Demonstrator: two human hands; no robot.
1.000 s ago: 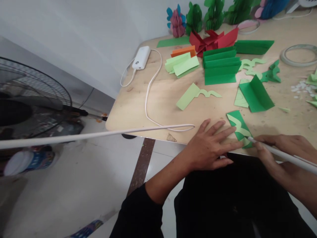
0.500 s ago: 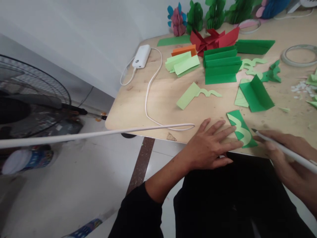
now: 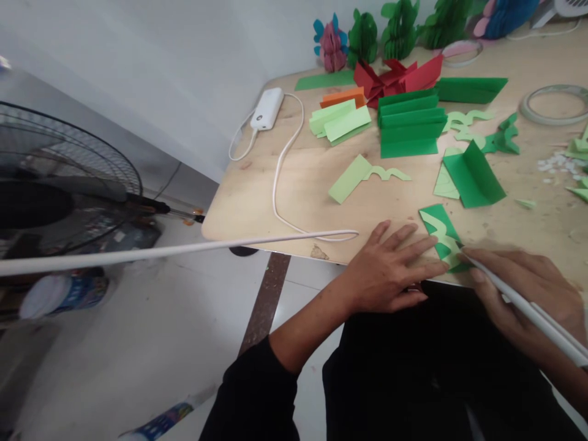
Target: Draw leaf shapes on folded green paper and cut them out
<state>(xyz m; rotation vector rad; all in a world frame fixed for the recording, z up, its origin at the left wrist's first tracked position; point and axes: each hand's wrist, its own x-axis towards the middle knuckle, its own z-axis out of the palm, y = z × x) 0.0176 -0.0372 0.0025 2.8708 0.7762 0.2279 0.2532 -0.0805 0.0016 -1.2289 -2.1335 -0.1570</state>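
My left hand (image 3: 390, 269) lies flat near the table's front edge, fingers spread. Its fingertips press on a light green wavy paper cutout (image 3: 438, 228), which rests on a small dark green paper piece (image 3: 429, 212). My right hand (image 3: 528, 288) is closed around a white pen (image 3: 509, 297), held slanted. The pen's dark tip is at the right side of the cutout, over the dark green paper. Above them lie a light green strip with a wavy end (image 3: 351, 179) and a folded dark green sheet (image 3: 475, 174).
On the wooden table (image 3: 248, 196) are a white power bank (image 3: 267, 109) with a cable (image 3: 275, 177), folded green papers (image 3: 408, 138), red folded paper (image 3: 390, 79) and a tape roll (image 3: 528, 110). Paper figures (image 3: 362, 37) stand along the wall. A fan (image 3: 68, 177) is on the left.
My right hand has moved left with the pen, bringing its tip from beside the dark green paper to the cutout's edge. My left hand stays in place. The view has shifted slightly.
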